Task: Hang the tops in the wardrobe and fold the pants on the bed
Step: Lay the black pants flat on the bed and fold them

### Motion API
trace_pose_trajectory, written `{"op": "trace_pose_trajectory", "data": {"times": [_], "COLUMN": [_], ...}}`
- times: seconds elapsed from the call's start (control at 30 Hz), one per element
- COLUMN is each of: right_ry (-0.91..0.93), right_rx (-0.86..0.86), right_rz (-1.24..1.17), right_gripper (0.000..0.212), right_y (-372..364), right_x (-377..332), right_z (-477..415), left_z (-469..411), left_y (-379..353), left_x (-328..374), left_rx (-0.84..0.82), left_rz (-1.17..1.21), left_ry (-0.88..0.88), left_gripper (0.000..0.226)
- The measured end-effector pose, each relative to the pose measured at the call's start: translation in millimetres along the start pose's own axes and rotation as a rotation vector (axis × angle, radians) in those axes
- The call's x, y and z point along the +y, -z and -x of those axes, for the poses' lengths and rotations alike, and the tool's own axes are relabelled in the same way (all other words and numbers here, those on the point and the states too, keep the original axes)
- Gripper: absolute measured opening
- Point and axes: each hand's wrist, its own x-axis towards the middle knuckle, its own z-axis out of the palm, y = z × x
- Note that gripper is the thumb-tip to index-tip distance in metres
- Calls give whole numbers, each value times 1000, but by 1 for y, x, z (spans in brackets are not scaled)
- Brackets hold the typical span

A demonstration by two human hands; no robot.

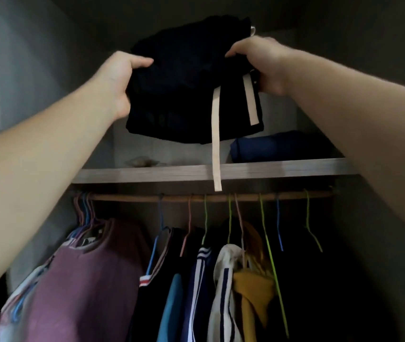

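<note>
left hand [120, 80] and right hand [263, 65] are both raised, in the upper middle of the frame. each grasps one side of the folded black pants [186, 99], thumbs on the near face, fingers hidden behind the cloth.

the bundle is held between the hands and off any surface. its wide side runs left to right. neither hand is nearer, since both are on it.

two cream drawstring tails show. the long tail [216, 149] hangs straight down across the shelf edge. the short tail [250, 102] lies against the bundle by the right hand.

the key relation: the bundle sits above and in front of the shelf [147, 172] of the wardrobe [24, 70]. the bare stretch of board is directly below and behind it, left of the folded blue garment [278, 146]. judgement: a forward, slightly downward push would land it beside that one, with the dangling tail likely to catch the edge.

counts:
- hands: two
- black bundle: one
- folded blue garment on the shelf: one
- small grey lump [142, 161] at the back left of the shelf: one, cannot tell what it is

lower frame: the rail [127, 197] carries a bunch of empty hangers [83, 208] at the left, too tight to count. about eight single hooks follow to the right, holding the hung tops [85, 280].
</note>
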Motion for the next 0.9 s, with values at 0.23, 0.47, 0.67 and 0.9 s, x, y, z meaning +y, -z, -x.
{"op": "trace_pose_trajectory", "data": {"times": [0.23,0.47,0.67,0.9], "right_ry": [64,-126,-645,-541], "right_rx": [155,241,-81,-205], "right_rz": [97,21,471,692], "right_gripper": [32,25,22,62], "right_y": [-16,-68,-88,-86], "right_x": [8,61,157,144], "right_z": [-65,-148,-158,-153], "left_z": [-100,-195,-215,-194], "left_y": [8,47,69,65], "left_x": [-11,-61,-141,-147], "left_rx": [-148,-279,-407,-684], "left_rz": [20,-63,-684,-958], "left_ry": [-61,111,512,460], "left_gripper": [17,18,31,44]}}
